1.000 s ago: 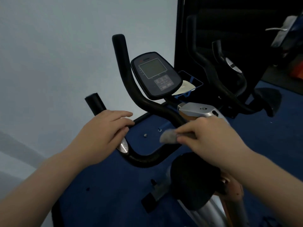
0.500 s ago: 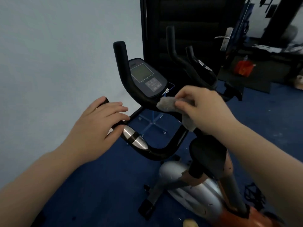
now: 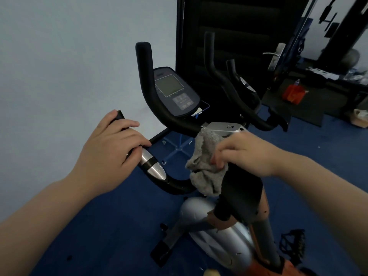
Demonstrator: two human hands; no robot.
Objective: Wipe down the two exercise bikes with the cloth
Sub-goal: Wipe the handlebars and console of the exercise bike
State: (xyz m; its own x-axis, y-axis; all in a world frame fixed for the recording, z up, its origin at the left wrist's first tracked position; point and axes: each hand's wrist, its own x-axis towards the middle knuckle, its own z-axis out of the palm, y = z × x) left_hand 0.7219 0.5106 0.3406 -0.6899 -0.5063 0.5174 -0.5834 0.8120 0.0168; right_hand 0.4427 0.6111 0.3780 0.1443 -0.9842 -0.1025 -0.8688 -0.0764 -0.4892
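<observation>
Head view: near bike in centre frame, on blue floor, pale wall to the left. Left hand wrapped around the left handlebar grip, fingers curled over the bar, just above the silver sensor on it. Right hand pinches the cloth, fingers closed on its upper right edge; grey cloth hangs crumpled, draped against the handlebar where the bar meets the stem, lower part hanging in front of the black post. Top of cloth touches the bar's underside next to the silver bracket. Console sits above the bar, screen dark, keypad below it. Left upright horn of the bar stands vertical in front of the console. Second bike just behind and right of the first, only its black handlebars and a round gauge visible against a dark door. Door handle at right. Orange object on a dark mat further back, can't tell what it is. Pedal of near bike at lower right. Silver flywheel cover below the post, orange frame section at bottom edge.
</observation>
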